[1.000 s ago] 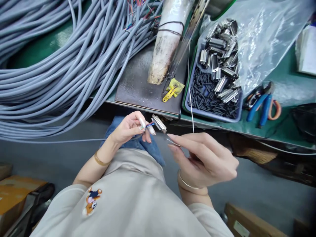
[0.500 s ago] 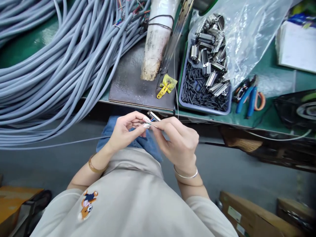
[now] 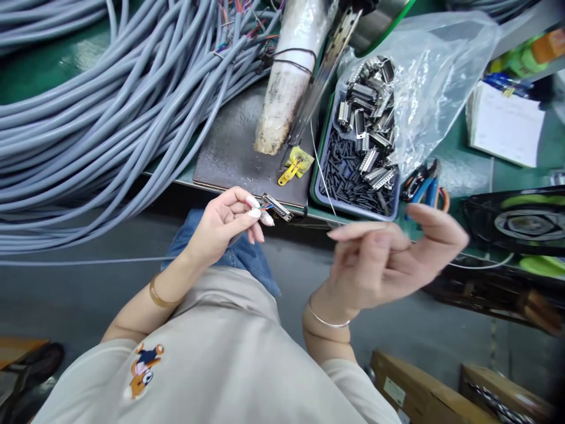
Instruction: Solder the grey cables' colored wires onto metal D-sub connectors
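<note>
My left hand [image 3: 227,227] is closed in a pinch on a thin grey cable's coloured wires, which end in a small metal multi-pin connector [image 3: 277,207] just below the bench edge. My right hand [image 3: 388,259] hovers to the right of the connector, apart from it and slightly blurred, with its thumb and fingers spread and nothing visible in them. A thin silver wire [image 3: 321,171] hangs down from the bench and ends near its forefinger tip. The connector's cable [image 3: 88,261] trails off to the left over my lap.
A thick bundle of grey cables [image 3: 101,112] covers the green bench at left. A dark metal plate [image 3: 233,147] carries a wrapped white cylinder [image 3: 286,88] and a yellow clip [image 3: 293,166]. A blue tray [image 3: 353,203] holds black sleeves and metal connectors. Blue-handled pliers [image 3: 424,188] lie beside it. Cardboard boxes [image 3: 415,388] stand on the floor.
My right hand has drawn away from the connector to the right and opened. My left hand keeps hold of the wires. The view has shifted slightly.
</note>
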### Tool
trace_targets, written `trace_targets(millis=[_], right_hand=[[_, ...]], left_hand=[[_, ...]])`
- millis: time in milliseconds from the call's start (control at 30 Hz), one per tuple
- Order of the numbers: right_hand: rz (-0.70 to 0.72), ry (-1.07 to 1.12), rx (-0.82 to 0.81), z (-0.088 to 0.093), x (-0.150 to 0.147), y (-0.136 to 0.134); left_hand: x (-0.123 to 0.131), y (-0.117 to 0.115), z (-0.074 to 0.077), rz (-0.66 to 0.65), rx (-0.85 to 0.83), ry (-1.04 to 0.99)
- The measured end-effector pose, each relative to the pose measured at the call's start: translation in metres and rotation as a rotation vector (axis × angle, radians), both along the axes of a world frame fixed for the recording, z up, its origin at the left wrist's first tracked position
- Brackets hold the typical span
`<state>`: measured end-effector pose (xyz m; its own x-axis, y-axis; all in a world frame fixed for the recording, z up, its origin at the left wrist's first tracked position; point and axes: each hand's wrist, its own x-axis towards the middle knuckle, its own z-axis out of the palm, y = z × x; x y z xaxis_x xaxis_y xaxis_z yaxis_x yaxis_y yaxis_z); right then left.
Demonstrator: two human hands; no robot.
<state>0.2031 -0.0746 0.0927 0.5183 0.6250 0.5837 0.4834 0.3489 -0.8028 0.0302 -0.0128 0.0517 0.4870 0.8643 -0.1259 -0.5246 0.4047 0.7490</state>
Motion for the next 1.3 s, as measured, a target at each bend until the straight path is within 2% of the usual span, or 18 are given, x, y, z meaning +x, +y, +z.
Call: trace_targets(millis=[67, 167, 300, 400, 467, 567, 633, 900, 1300], right_hand=[[0.043, -0.069, -0.113, -0.006, -0.005, -0.003], [0.205, -0.141, -0.217, -0.019, -0.009, -0.001], [0.347, -0.052, -0.28, -0.032, -0.01, 0.009], [0.326, -0.043, -0.238, -0.037, -0.009, 0.014], [0.3, -0.139, -0.183, -0.039, -0.008, 0.016], [0.274, -0.3, -0.121, -0.043, -0.006, 0.017], [0.278, -0.327, -0.112, -0.047, -0.005, 0.019], [0.34, -0.238, -0.125, -0.049, -0.001, 0.028], [0.381, -0.133, -0.069, -0.045, -0.002, 0.038]], left_hand=[[-0.001, 0.0, 0.001, -0.002, -0.012, -0.008], [0.0, 0.0, 0.004, 0.007, -0.016, -0.003], [0.0, 0.0, 0.006, 0.038, 0.03, 0.065], [0.002, 0.001, 0.006, 0.072, 0.094, 0.212], [0.004, 0.002, 0.006, 0.1, 0.127, 0.297], [0.01, 0.007, 0.008, 0.151, 0.149, 0.332], [0.015, 0.01, 0.01, 0.19, 0.151, 0.34], [0.027, 0.022, 0.014, 0.36, 0.247, 0.36], [0.031, 0.027, 0.018, 0.429, 0.318, 0.438]])
